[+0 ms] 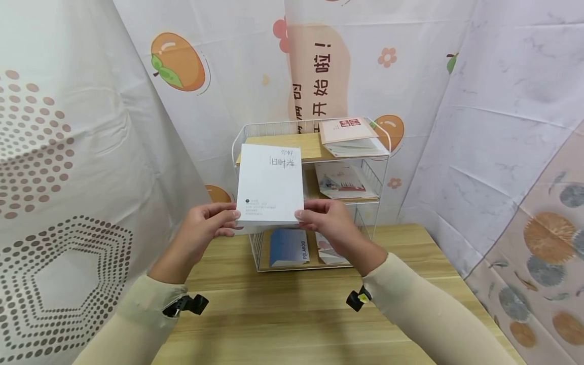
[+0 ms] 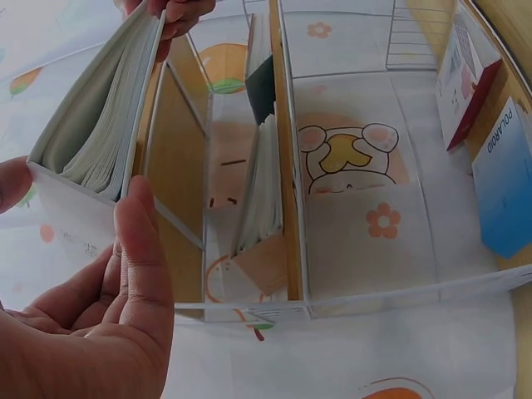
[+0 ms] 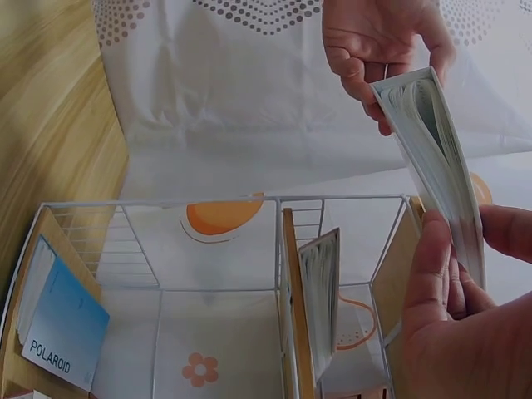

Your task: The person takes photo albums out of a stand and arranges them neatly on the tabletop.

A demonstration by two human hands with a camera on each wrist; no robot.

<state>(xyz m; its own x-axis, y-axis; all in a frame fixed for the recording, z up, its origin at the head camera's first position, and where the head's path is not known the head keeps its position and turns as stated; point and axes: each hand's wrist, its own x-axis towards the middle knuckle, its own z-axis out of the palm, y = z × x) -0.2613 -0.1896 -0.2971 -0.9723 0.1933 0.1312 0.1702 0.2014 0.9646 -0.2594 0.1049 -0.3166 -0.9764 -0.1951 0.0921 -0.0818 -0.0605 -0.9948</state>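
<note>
Both hands hold a white photo album with handwritten-style dark lettering on its cover. It lies tilted in front of the left part of a wire rack's top shelf; whether it touches the board I cannot tell. My left hand pinches its near left corner, thumb on the cover and fingers beneath. At the near right corner, my right hand grips it the same way. In the left wrist view, loose pages show between the covers of the album.
A pale pink album lies on the top shelf's right side. Below it, another album rests on the middle shelf. The bottom shelf carries a blue POLAROID album and a further album. The rack stands on a wooden table before patterned curtains.
</note>
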